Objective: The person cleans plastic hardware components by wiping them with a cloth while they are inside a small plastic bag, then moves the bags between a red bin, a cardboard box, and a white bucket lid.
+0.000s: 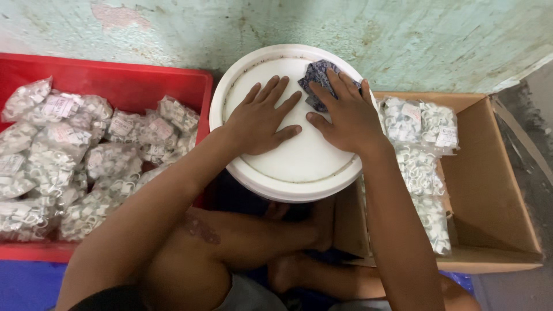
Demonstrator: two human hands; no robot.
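A round white bucket lid (288,167) lies in front of me, between my knees. My left hand (260,118) rests flat on its top, fingers spread, holding nothing. My right hand (345,112) presses down on a crumpled dark blue patterned cloth (315,76) at the lid's far right edge; the fingertips lie on the cloth and the palm covers part of it.
A red plastic crate (132,83) on the left holds several clear bags of small white parts (69,167). A brown cardboard box (495,190) on the right holds more such bags (420,138). A pale green worn wall (403,34) stands behind. My bare legs are folded below the lid.
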